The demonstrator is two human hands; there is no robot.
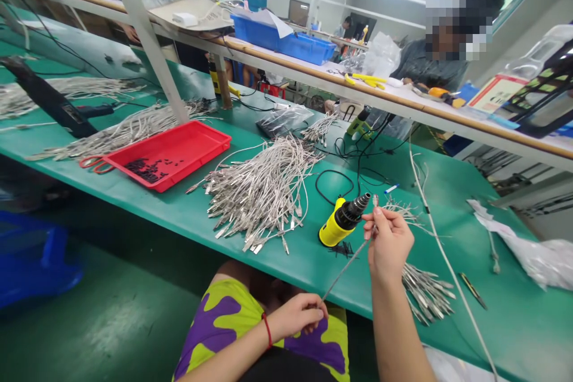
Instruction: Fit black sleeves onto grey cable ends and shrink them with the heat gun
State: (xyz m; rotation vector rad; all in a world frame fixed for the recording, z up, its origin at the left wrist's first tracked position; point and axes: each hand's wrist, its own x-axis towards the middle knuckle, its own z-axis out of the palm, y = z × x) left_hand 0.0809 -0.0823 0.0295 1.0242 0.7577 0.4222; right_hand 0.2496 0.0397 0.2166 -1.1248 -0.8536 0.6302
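Observation:
A thin grey cable (347, 268) runs taut at a slant between my two hands. My right hand (390, 242) pinches it just below its small plug, which points upward. Lower down, over my lap, my left hand (299, 315) is closed around the other part of the cable. Right beside my right fingers, a yellow and black heat gun (335, 225) stands with its stepped nozzle tilted toward the plug. Small black tubing pieces (342, 249) lie at its foot. A large heap of grey cables (264, 185) is to the left, and a smaller bundle (427, 295) lies behind my right forearm.
A red tray (197, 146) with small black pieces and orange-handled scissors (96, 162) sit on the green table (179, 209). Tweezers (473, 290) and a plastic bag (541, 256) lie at right. A shelf (358, 88) spans the back; a person (430, 65) is beyond it.

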